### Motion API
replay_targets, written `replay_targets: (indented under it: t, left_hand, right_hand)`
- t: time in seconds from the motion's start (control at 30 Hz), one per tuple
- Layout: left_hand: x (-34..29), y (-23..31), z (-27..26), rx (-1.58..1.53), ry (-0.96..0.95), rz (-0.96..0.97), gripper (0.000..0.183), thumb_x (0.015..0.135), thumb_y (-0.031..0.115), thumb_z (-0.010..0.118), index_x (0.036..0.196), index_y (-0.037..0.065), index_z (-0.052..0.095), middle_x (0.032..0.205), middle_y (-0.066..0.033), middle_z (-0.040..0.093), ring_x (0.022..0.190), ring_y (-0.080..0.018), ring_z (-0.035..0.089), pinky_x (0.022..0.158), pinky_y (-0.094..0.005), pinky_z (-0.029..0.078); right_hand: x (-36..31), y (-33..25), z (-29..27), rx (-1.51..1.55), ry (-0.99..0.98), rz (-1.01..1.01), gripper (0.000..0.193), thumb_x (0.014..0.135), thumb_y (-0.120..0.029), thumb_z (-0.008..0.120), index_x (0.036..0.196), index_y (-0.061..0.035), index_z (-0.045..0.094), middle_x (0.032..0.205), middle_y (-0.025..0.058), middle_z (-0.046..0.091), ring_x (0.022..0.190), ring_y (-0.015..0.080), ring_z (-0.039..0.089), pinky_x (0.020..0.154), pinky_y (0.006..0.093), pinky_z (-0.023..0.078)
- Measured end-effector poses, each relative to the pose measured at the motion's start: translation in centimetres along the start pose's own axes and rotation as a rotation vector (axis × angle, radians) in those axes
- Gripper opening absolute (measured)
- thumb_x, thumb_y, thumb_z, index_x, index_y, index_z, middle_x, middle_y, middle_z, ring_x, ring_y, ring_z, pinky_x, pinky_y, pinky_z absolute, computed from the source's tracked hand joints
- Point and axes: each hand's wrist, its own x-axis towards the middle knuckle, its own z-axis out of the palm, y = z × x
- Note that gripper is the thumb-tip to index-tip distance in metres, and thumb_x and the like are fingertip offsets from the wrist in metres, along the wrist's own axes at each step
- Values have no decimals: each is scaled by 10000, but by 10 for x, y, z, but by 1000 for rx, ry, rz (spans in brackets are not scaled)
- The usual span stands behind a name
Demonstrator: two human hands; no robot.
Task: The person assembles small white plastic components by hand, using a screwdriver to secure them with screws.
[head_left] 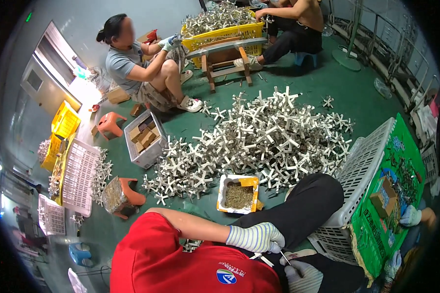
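Both my hands wear striped knit gloves and work close together over my lap. My left hand [257, 238] is closed, fingers curled, with a white star-shaped metal piece [263, 259] showing just below it. Near the lower edge my right hand [303, 277] is closed on a thin metal rod [285, 258], whose far end reaches the left fingertips. Whether the rod is a tool or a part I cannot tell, and the left fingers hide most of what they grip. Ahead of my knees lies a big heap of similar white star-shaped pieces [274, 134].
A square white tub [221, 201] of small brownish bits stands before me. At right, a green sack sheet [366, 229] covers grey crates [369, 156], with a co-worker's gloved hand [410, 216] there. Two people sit by a yellow basket [205, 40]. Stools [111, 124] and a box [154, 155] stand left.
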Motion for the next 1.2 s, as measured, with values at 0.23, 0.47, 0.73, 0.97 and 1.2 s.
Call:
replay_targets:
  t: [0.23,0.47,0.73,0.97,1.2]
  left_hand:
    - [7,-25,5,108,36,163,244,942,185,727,1120,20,749,871,-127,757,794,-210,723,732,-354,563]
    - [3,-17,4,-51,27,-2,240,957,190,727,1123,19,750,821,-71,737,739,-126,676,683,-297,544]
    - [10,-32,12,-54,52,81,216,941,201,721,1073,36,769,758,-50,721,648,-124,667,623,-297,541]
    - [9,-22,8,90,21,38,226,956,217,719,1096,46,763,847,-93,760,760,-177,717,693,-329,558]
    - [5,-14,6,143,67,55,229,956,221,719,1091,40,761,852,-95,760,761,-175,719,693,-328,558]
  right_hand:
    - [25,-25,-34,887,-318,790,353,976,-310,676,1174,-20,711,858,17,672,535,14,418,444,176,275]
    - [3,-18,-40,779,-173,388,432,927,-121,718,1334,-13,620,1097,82,724,928,149,662,779,266,524]
    - [-11,-15,-25,-299,-46,-114,256,941,-153,736,1193,-110,727,945,110,747,787,259,720,752,341,574]
    - [-2,-10,-18,570,-52,312,221,990,-152,674,1153,-31,761,829,-13,693,616,84,574,554,251,467]
    - [11,-25,-39,743,-196,612,226,971,-226,687,1069,-34,757,730,-17,615,516,47,460,458,214,346]
